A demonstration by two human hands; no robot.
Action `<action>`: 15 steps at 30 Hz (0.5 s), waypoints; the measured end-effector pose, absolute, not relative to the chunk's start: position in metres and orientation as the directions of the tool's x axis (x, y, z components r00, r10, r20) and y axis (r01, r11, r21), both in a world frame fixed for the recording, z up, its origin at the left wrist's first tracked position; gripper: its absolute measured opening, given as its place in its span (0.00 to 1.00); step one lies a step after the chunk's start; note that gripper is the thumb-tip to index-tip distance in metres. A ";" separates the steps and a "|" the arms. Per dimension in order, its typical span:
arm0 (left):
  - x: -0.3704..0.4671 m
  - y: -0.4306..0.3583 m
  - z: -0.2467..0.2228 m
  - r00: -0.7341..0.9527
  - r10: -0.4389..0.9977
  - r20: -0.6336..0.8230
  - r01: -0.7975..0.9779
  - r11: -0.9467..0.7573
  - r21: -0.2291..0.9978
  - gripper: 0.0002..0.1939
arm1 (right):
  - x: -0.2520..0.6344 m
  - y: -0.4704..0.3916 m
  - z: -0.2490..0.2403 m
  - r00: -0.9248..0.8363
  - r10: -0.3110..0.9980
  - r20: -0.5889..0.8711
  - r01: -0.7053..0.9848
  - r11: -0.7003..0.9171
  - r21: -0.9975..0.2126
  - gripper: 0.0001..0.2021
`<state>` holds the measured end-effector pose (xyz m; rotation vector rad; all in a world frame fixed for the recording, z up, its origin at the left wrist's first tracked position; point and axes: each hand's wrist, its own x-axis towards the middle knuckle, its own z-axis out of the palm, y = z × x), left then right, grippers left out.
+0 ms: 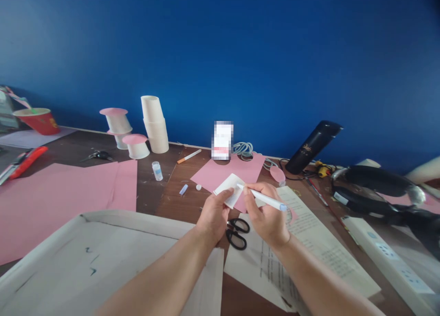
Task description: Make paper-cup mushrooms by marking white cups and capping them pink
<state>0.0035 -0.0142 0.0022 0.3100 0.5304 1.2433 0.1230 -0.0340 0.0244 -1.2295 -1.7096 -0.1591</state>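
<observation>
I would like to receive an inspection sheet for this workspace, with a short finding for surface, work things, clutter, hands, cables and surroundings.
Surface: brown tabletop, partly covered by pink sheets and printed sheets.
Work things: white paper item, exact shape unclear; white pen, its tip at that item; black-handled scissors; stacked white cups.
Clutter: red-handled cutter, small clear bottle, black bottle.
Hands: left hand holds the white paper item; right hand grips the white pen.
Cables: grey coiled cable beside the phone; power strip on the right.
Surroundings: blue wall behind the tabletop.
Other people: nothing seen.
</observation>
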 end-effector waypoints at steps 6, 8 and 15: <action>0.004 -0.016 0.003 0.236 0.958 -0.164 -0.803 0.287 0.522 0.13 | 0.122 -0.035 0.026 -0.014 0.641 0.768 0.782 0.485 -0.390 0.03; 0.004 -0.016 0.004 0.233 0.959 -0.158 -0.803 0.282 0.526 0.13 | 0.122 -0.035 0.027 -0.017 0.642 0.767 0.784 0.484 -0.388 0.03; 0.004 -0.017 0.004 0.227 0.964 -0.141 -0.801 0.267 0.536 0.12 | 0.122 -0.034 0.027 -0.032 0.653 0.756 0.795 0.476 -0.377 0.04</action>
